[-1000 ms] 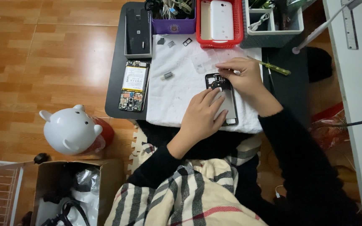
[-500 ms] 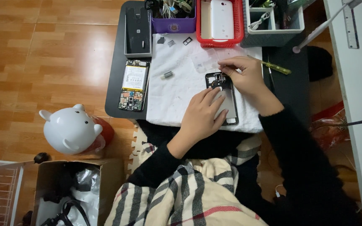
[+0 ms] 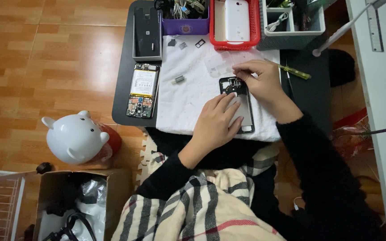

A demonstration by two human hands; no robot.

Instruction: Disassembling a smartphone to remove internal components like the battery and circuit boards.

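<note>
Opened phone frame [image 3: 240,100], dark, circuitry exposed

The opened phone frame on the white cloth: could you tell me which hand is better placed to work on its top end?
Probably the right hand: its fingertips sit at the phone frame's top, while the left hand lies flat, steadying it.

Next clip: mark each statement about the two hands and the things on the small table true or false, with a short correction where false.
1. The left hand lies flat on the opened phone. True.
2. The right hand rests on the red basket. False: it is over the phone's top end.
3. A second phone with its battery showing lies left of the white cloth. True.
4. The screwdriver lies in the purple box. False: it lies on the table, right of the right hand.
</note>
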